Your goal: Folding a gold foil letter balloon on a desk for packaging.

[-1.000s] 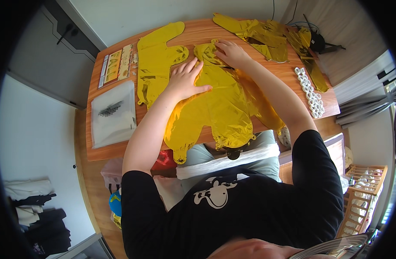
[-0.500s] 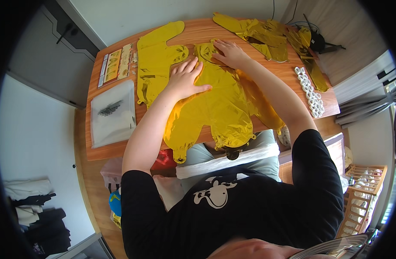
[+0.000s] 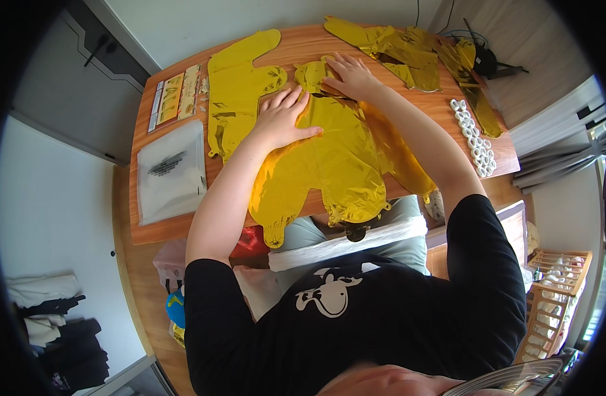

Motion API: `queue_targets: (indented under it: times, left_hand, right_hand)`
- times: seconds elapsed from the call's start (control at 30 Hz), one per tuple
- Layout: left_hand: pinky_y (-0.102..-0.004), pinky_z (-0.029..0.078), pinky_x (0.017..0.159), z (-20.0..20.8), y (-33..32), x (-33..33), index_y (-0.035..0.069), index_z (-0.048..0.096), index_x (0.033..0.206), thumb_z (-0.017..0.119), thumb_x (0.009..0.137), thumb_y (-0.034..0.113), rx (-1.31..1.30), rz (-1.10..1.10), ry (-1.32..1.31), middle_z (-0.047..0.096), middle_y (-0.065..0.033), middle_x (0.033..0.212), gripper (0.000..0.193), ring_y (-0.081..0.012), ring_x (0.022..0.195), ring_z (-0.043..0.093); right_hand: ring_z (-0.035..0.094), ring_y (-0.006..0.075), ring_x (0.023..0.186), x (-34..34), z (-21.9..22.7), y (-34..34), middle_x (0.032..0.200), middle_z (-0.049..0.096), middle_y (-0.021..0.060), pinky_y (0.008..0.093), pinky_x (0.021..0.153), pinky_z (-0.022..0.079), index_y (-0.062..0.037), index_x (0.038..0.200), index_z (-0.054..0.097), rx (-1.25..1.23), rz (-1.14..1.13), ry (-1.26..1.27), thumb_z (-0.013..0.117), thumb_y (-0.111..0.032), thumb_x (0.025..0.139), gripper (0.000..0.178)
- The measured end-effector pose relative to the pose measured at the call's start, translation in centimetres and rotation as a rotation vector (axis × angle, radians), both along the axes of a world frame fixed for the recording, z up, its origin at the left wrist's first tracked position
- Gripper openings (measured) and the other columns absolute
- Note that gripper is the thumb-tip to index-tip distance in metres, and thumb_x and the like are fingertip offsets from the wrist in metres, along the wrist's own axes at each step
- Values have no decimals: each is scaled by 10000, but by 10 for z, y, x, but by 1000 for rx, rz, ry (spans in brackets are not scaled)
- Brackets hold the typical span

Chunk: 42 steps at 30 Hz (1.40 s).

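A flat, uninflated gold foil balloon [image 3: 336, 148] lies across the middle of the table, its lower lobes hanging over the near edge. My left hand [image 3: 280, 119] rests flat on its upper left part, thumb stretched out to the right. Farther up, my right hand [image 3: 351, 79] lies with fingers spread by the balloon's rounded upper end, where the foil is creased. Neither hand grips anything that I can see. Left of them is a second flat gold foil balloon [image 3: 234, 89], next to my left hand.
More crumpled gold foil [image 3: 408, 56] lies at the far right, near a black device [image 3: 486, 64] with cables. White rings [image 3: 473, 138] line the table's right edge. On the left are a clear plastic pouch [image 3: 173, 175] and a printed card [image 3: 173, 99]. A wooden crib-like rack [image 3: 557, 290] stands right.
The foil under my right hand has shifted slightly, and a dark crease now shows just below that hand. My left hand stays nearly in place.
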<state>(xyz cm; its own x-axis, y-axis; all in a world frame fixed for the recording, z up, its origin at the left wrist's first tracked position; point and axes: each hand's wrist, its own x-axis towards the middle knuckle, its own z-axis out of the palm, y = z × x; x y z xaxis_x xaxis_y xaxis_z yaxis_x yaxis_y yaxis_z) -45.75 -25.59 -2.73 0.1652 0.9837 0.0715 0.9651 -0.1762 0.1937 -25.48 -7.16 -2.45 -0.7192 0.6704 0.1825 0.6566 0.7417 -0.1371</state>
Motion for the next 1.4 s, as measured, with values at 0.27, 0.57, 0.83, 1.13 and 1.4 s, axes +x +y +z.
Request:
queue_targets:
  times: [0.27,0.57,0.83,1.13,1.4]
  left_hand:
    - [-514,185,1246,0,1,1,163,343,1624,560,829,847,23,7,1,185,-138,1722,1071,-305,1575,198]
    - [-509,194,1246,1,2,2,173,326,1631,550,836,851,5,7,26,160,-150,1727,1068,-316,1579,191]
    - [-513,194,1245,-3,1,-5,200,307,1638,558,864,814,38,-12,-53,220,-98,1719,1019,-296,1572,217]
    - [-511,175,1249,2,-3,-1,224,418,1594,591,898,735,28,-27,-56,324,-32,1689,881,-278,1566,238]
    - [-520,167,1246,6,-2,0,222,426,1590,591,885,749,18,-41,-29,325,-43,1689,895,-277,1571,218]
  right_hand:
    - [242,349,1560,-1,-1,-3,1677,296,168,553,1258,183,-173,1620,338,-32,-17,-17,476,-673,994,814]
    - [205,329,1576,-1,-2,-7,1690,265,157,545,1272,152,-206,1651,247,33,-40,-96,388,-705,1009,825]
    - [209,331,1575,-4,2,-13,1699,246,146,536,1275,150,-240,1663,196,49,-46,-147,349,-731,1010,831]
    - [193,325,1580,-6,8,-15,1708,228,132,545,1274,143,-250,1668,172,-15,-56,-142,356,-776,982,883]
    - [190,310,1582,-4,4,15,1723,189,117,524,1263,174,-236,1670,160,-252,-64,-28,350,-742,999,861]
